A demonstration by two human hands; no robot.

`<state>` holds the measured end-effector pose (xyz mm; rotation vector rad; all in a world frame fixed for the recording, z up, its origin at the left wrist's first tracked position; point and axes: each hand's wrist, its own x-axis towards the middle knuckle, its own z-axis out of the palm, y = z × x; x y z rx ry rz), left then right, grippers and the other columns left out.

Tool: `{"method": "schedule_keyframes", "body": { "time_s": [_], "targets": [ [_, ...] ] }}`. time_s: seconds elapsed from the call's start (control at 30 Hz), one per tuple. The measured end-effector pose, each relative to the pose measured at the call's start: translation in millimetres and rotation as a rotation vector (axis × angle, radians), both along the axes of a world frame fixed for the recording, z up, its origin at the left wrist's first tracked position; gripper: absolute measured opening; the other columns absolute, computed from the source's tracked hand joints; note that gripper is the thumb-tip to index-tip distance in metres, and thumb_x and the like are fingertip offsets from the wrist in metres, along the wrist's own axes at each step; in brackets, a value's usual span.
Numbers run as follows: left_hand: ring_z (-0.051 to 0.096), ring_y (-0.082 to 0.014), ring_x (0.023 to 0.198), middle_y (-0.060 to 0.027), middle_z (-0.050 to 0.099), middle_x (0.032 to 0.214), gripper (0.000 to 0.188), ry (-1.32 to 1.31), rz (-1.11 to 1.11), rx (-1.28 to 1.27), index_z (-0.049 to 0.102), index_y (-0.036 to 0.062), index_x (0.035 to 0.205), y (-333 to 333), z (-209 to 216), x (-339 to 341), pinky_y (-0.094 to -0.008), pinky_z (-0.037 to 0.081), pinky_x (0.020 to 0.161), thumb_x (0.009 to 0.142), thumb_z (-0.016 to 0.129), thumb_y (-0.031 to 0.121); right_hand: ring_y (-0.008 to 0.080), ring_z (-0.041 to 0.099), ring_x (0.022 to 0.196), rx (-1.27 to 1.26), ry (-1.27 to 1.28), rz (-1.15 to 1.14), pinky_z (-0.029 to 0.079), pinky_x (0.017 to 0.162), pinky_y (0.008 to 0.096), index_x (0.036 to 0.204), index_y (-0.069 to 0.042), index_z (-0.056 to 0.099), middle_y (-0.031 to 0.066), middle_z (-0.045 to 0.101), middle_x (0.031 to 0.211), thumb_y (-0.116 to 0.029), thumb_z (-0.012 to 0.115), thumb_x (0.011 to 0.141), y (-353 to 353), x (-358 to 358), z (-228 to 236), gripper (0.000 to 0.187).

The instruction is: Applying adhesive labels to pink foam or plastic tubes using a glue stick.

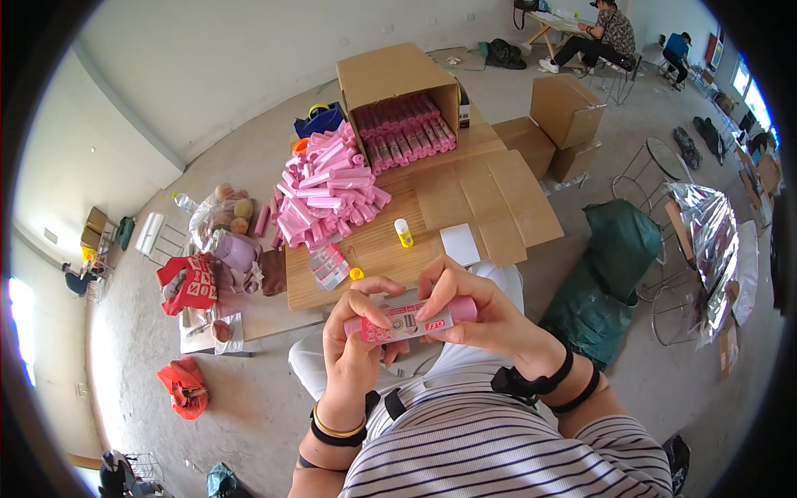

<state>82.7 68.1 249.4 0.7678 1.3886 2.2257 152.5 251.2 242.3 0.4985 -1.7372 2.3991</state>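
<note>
Both my hands hold a pink plastic roll (pixel 465 310) level in front of my body, with a printed paper label (pixel 404 321) around its middle. My left hand (pixel 355 322) grips the left end, its thumb on the label. The fingers and thumb of my right hand (pixel 490 324) close on the right end. Beyond them on the wooden table (pixel 320 295) stand an uncapped glue stick (pixel 403 234) and its yellow cap (pixel 357 273). Loose printed labels (pixel 330 266) lie left of the cap, below a heap of unlabelled pink rolls (pixel 332 187). A white paper square (pixel 459 244) lies right of the glue.
An open carton (pixel 397 76) on its side holds rows of labelled rolls. A blue tape dispenser (pixel 320 121) sits behind the heap. Bagged fruit (pixel 224 212) and a red bag (pixel 189 282) are leftward; green sacks (pixel 610 257) and cartons (pixel 567 112) rightward. People sit farther off.
</note>
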Motion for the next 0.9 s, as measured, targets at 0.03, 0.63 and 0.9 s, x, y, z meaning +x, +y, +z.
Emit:
{"method": "schedule_keyframes", "body": {
  "time_s": [0.03, 0.63, 0.9],
  "targets": [
    [0.064, -0.0144, 0.066, -0.0167, 0.051, 0.116, 0.035, 0.003, -0.003, 0.001, 0.053, 0.0046, 0.084, 0, 0, 0, -0.0164, 0.045, 0.045, 0.095, 0.057, 0.038, 0.0148, 0.047, 0.102, 0.014, 0.01, -0.006, 0.046, 0.085, 0.0249, 0.095, -0.009, 0.064, 0.0061, 0.044, 0.104, -0.005, 0.067, 0.079, 0, 0, -1, 0.017],
    [0.063, -0.0139, 0.078, -0.0179, 0.05, 0.123, 0.012, 0.091, -0.134, -0.046, 0.058, 0.003, 0.091, -6, 3, -5, -0.0237, 0.052, 0.062, 0.082, 0.066, 0.006, 0.0144, 0.059, 0.093, -0.295, -0.104, 0.091, 0.056, 0.076, 0.0282, 0.095, -0.002, 0.06, 0.0057, 0.048, 0.108, 0.001, 0.061, 0.082, 2, -3, -11, 0.014],
    [0.064, -0.0136, 0.075, -0.02, 0.061, 0.111, 0.016, 0.049, -0.108, -0.013, 0.054, 0.0019, 0.097, -4, 4, -4, -0.0215, 0.052, 0.059, 0.086, 0.065, 0.006, 0.0163, 0.059, 0.093, -0.258, -0.137, 0.01, 0.054, 0.078, 0.0293, 0.099, -0.002, 0.06, 0.0071, 0.05, 0.108, -0.002, 0.066, 0.085, -6, 1, -1, 0.016]
  ]
}}
